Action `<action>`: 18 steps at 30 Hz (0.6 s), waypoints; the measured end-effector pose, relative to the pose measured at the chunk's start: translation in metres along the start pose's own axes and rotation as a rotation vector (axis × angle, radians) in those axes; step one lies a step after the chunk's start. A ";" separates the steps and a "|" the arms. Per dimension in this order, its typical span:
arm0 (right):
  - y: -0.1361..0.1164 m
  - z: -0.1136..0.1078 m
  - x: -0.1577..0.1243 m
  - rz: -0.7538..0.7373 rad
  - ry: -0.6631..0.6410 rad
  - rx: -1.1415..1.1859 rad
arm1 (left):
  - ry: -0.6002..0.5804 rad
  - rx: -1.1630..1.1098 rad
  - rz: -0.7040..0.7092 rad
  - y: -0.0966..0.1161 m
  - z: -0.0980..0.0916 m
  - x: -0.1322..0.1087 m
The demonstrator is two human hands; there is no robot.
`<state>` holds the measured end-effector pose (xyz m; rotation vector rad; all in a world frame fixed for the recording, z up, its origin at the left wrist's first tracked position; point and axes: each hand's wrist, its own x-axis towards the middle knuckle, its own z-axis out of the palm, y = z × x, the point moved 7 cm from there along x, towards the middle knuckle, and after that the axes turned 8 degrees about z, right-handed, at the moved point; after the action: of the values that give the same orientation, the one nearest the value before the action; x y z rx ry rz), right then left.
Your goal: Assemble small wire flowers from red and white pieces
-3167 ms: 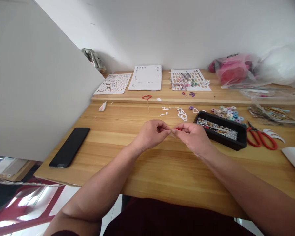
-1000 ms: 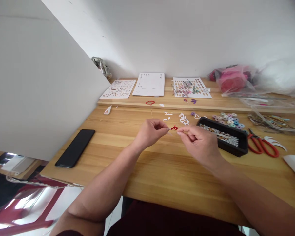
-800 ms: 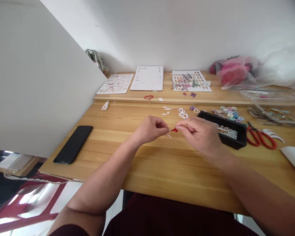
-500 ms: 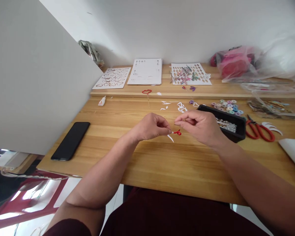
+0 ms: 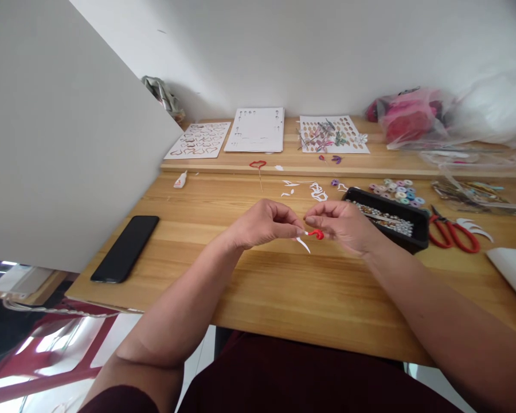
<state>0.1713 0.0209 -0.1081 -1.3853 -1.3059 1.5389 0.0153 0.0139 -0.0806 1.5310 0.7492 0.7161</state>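
Though small, left hand's [image 5: 265, 222] red curl [image 5: 319, 234]

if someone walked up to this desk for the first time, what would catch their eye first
Probably the small bright red piece between the two hands at mid-desk, with its white end at the fingertips of the left hand and a curved white strip hanging just below. Next, perhaps, the black phone on the desk's left side and, at right, the red-handled pliers beside a black tray of beads.
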 end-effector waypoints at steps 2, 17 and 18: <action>0.013 0.005 0.004 0.123 -0.095 0.171 | 0.051 -0.044 0.019 0.000 -0.004 0.001; -0.048 0.019 -0.047 -0.611 0.297 -0.724 | 0.388 0.188 0.072 0.004 -0.029 0.000; -0.050 0.021 -0.051 -0.671 0.298 -0.755 | 0.370 0.219 0.083 0.003 -0.027 0.000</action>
<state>0.1542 -0.0185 -0.0467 -1.3026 -1.9796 0.3757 -0.0062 0.0302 -0.0749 1.6543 1.0733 1.0231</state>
